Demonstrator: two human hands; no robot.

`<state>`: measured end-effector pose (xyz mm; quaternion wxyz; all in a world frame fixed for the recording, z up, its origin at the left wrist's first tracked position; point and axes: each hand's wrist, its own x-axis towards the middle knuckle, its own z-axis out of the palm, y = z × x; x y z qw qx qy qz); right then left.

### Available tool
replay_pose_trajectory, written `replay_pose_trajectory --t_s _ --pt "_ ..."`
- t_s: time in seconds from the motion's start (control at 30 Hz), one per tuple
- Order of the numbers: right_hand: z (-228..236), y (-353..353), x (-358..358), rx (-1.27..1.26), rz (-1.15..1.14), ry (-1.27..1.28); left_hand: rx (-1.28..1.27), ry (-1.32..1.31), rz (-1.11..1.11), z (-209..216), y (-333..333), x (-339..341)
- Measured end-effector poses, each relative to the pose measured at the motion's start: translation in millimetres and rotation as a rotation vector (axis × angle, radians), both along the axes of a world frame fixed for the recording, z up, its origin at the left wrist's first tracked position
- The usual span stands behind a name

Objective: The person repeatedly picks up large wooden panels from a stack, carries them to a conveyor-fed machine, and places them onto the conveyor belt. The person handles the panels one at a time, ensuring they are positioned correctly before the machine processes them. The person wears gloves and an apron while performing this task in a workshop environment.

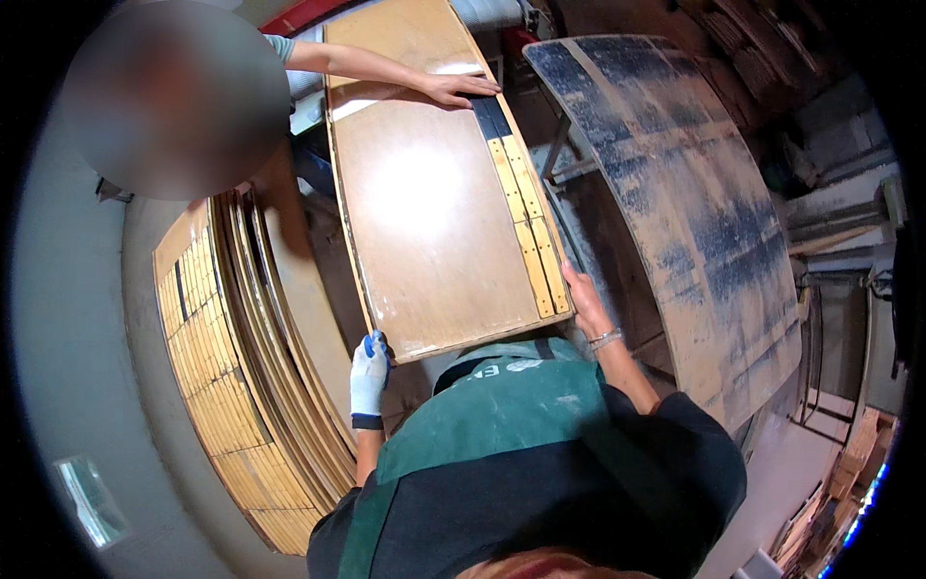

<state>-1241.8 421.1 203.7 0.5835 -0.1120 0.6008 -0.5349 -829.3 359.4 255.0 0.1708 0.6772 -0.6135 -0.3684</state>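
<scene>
Fingers [575, 278] on board [439, 261], co-worker's hand [451, 90] atop

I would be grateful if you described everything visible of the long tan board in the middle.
The long tan board looks like wood with a glossy surface, bright with glare mid-face. Two rows of dotted yellow strips run along its right side, ending in black pieces. Its far end reaches the picture's top. The gloved left hand grips its near left corner, the bare right hand its right edge, and a co-worker's hand rests on top.
</scene>
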Motion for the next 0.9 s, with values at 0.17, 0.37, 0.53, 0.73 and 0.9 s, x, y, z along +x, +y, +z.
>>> replay_pose_trajectory --t_s 0.17,0.37,0.53,0.73,0.9 --pt "-3.4 -18.3 -17.7 -0.007 0.016 0.034 0.104 0.239 0.112 6.1 -12.4 -12.8" --pt "-5.9 -46.6 -37.7 -0.018 0.053 0.085 -0.023 0.048 0.112 25.3 -33.7 -31.2" --pt "-10.4 -64.4 -60.5 -0.073 0.064 0.068 -0.045 0.033 0.131 25.2 -50.7 -53.2" --pt "-0.5 -81.5 -76.4 -0.024 0.097 0.103 -0.061 -0.068 0.162 40.4 -63.4 -81.1" --pt "3.9 -102.9 -93.1 0.008 0.115 0.035 -0.029 -0.068 0.176 32.9 -78.2 -92.7"
